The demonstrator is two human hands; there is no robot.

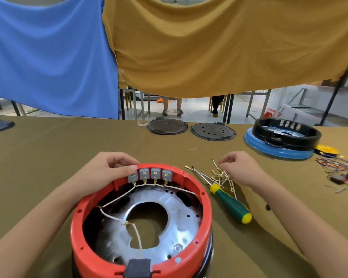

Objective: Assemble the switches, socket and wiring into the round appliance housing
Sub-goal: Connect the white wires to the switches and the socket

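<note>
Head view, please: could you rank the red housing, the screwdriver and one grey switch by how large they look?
1. Red housing, though it is nearest the camera.
2. Screwdriver.
3. Grey switch.

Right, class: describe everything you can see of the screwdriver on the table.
The screwdriver lies flat on the olive-brown table cloth, just right of the red housing and apart from it. Its thick handle looks like plastic, dark green with yellow at the butt and at the collar. The thin metal shaft runs up and to the left from the collar, beside the loose pile of white wires; whether they touch cannot be told. No hand touches it; the right hand is at the wires above it.
</note>
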